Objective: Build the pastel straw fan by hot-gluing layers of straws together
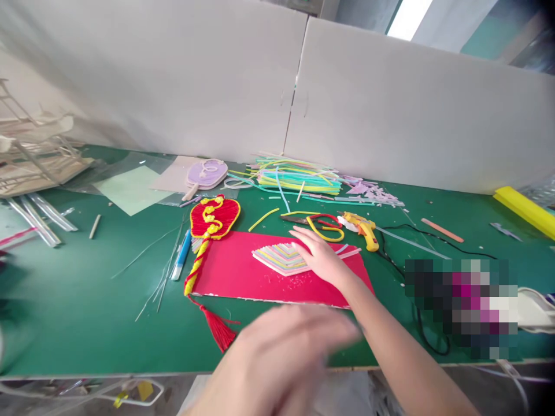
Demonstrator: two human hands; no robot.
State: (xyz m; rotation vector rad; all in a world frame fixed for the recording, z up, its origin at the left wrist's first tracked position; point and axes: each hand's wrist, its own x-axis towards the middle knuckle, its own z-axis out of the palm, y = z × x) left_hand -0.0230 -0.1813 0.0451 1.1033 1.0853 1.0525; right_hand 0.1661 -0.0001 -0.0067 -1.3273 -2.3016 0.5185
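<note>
My right hand (323, 257) lies over the right part of a pastel striped piece (280, 259) made of pipe cleaners bent into V shapes. Its fingers are stretched out and apart. Under that piece is a red board (229, 271) with whitish bits of fluff on it. Close to the camera, my left hand (286, 346) is raised in front of the table edge, blurred by motion; its fingers seem bent, and what they hold, if anything, cannot be made out. Just beyond my right hand are scissors (325, 226) with red and yellow handles and a yellow glue gun (364, 228).
A red and yellow fan (215, 218) with a red tassel (219, 326) overlaps the board's left side. Behind are a purple fan (207, 173) and a pile of pipe cleaners (299, 179). A blue-handled tool (182, 254) lies left. A black cord (392, 263) trails right.
</note>
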